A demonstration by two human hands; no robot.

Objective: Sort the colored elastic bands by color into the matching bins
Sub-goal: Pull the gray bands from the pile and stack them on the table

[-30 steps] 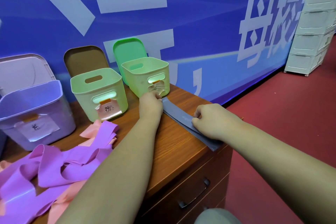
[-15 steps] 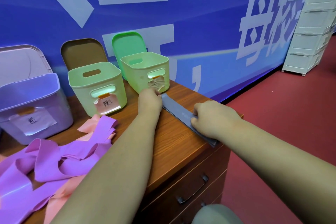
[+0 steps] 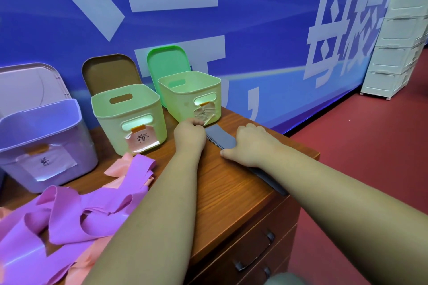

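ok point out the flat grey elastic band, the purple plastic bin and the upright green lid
flat grey elastic band (image 3: 220, 137), head view, bare stretch between the hands
purple plastic bin (image 3: 76, 159), head view, front wall
upright green lid (image 3: 166, 60), head view, middle

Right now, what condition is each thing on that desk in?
Grey band: flat, pinned under both hands.
Left hand: fisted on its far end.
Right hand: pressing its middle.
Purple bands: tangled, unsorted.
Pink bands: partly buried.
Three bins: open, lids leaning behind.
Drawers: shut.

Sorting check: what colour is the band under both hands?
Grey-blue band, clearest in the head view.
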